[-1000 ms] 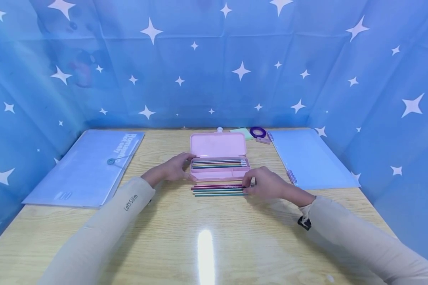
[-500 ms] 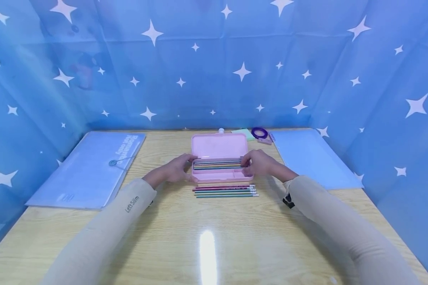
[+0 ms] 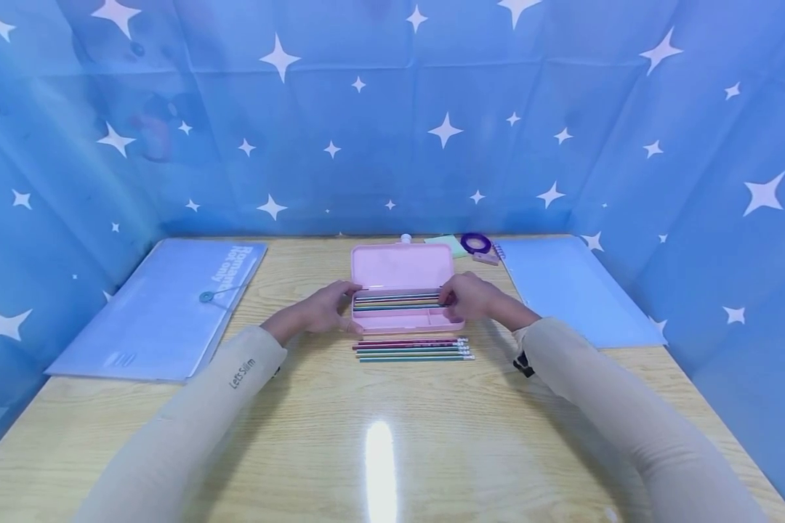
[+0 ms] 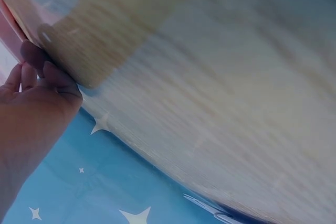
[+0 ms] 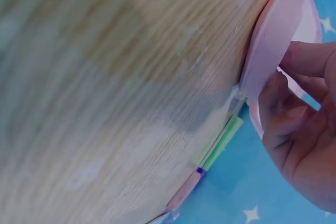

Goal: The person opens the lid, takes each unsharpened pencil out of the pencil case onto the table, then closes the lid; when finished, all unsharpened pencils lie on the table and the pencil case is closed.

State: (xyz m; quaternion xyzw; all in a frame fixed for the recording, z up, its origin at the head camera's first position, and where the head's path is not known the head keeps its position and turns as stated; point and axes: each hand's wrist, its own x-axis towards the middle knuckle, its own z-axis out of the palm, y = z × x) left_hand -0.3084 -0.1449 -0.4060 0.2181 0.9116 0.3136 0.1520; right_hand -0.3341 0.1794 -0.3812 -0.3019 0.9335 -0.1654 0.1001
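Far out past the left hand, a blue document folder (image 3: 157,309) lies flat on the wooden table (image 3: 379,436), string-button closure facing up.

Left hand (image 3: 317,312): fingers curled loosely against the left end of the open pink pencil case (image 3: 402,269), thumb and fingertips touching its short wall. In the left wrist view the fingertips (image 4: 50,74) press on the pink edge; it grips the case end, nothing else in it.

Between the two hands sits the case: lid tipped back, away from the person, tray toward them. A row of pencils in the case (image 3: 395,301) lies lengthwise in the tray's far compartment; the near compartment looks bare, hard to tell.

Just nearer the person than the case, below both hands, the loose pencils (image 3: 412,350) lie side by side on the table, parallel to the case, eraser ends toward the right hand's side, not touched by either hand.

Right hand (image 3: 474,299): at the right end of the case, fingers bent over the tray rim and onto the ends of the pencils inside. The right wrist view shows fingers (image 5: 294,103) curled at the pink rim; whether they pinch a pencil or just the rim, cannot tell.

Beyond the right hand, at the table's back edge: green sticky notes (image 3: 448,243), purple tape roll (image 3: 474,242). Off to its right, a blue spiral notebook (image 3: 576,290) lies closed.
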